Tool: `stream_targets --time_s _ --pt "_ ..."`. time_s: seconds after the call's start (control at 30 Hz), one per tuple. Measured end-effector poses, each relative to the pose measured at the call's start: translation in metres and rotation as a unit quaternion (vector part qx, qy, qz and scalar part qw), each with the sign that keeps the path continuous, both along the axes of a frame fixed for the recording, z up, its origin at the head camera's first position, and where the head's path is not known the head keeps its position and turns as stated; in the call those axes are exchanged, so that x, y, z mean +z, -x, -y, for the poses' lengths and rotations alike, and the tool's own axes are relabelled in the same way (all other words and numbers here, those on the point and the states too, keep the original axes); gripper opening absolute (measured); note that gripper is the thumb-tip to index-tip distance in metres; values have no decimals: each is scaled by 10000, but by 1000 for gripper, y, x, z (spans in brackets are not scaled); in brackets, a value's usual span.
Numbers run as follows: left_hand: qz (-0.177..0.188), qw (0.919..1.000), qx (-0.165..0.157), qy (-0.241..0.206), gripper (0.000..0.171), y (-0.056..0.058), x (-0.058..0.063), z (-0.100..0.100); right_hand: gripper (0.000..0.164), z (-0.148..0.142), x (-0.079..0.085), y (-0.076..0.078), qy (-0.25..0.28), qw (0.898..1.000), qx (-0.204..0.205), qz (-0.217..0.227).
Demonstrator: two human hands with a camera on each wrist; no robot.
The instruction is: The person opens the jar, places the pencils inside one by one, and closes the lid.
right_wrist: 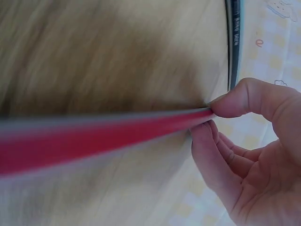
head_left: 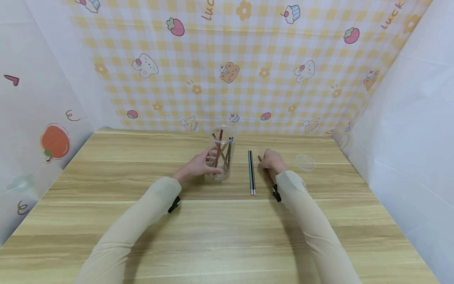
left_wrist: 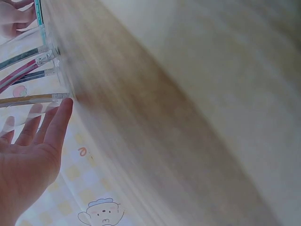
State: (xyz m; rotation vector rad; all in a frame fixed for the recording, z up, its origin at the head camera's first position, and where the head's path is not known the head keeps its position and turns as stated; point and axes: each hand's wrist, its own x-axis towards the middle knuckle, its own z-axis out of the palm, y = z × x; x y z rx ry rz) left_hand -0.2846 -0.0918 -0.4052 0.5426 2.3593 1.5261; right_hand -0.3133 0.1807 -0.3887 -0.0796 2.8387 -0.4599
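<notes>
Left hand curled round clear cup; right hand pinches red, grey-edged pencil.

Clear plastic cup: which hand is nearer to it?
Left: the left hand holds the cup from the left; the right hand, pinching a red pencil, is farther right, past two pencils.

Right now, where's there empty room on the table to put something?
Up front, the table is bare between the left sleeve and right sleeve. There's room outside each sleeve too: left, toward the side cloth; right, nearer than the clear lid. It's crowded in the middle: clear cup, two pencils, the red pencil in the right grip.
</notes>
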Motion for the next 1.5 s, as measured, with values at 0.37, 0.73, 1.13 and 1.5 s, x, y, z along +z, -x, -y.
stream_targets --time_s 0.37,0.73,1.13,1.5 --pt "-66 10000 -53 49 94 0 -1 1 25 -1 2 -3 253 9985 -215 439" --pt "-77 9999 -85 1 94 -1 1 1 24 -3 2 -3 267 9978 -350 500" --pt "-39 9999 -86 66 96 0 -2 2 16 -16 5 2 372 9982 397 252" --pt "-118 9999 -62 53 94 -1 0 1 21 -21 58 -4 2944 9500 441 -943"
